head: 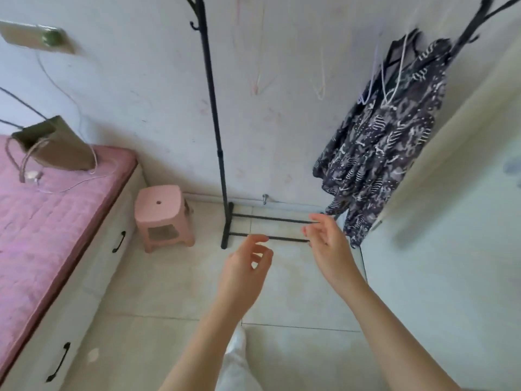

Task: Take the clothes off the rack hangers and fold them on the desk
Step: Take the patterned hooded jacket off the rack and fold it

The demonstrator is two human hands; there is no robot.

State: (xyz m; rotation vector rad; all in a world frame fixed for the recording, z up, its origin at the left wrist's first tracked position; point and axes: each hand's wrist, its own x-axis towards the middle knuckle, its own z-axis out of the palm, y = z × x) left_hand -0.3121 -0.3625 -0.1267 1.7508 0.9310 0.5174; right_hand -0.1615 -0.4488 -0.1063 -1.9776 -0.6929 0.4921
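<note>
Patterned garment (386,136) hangs lengthwise downward at two o'clock on the rack (214,117); left hand (242,266) and right hand (327,244) loosely curled, holding nothing.

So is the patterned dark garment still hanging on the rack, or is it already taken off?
Hanging. The patterned garment hangs from white hangers at the black rack's right end; neither hand touches it.

One view only, from the person's head, wide-angle, tilted forward and down toward the pale tiled floor (296,300); the white wall (141,80) faces it. Both bare forearms reach in from the bottom edge, near the lens; straight lines bow at the edges.
</note>
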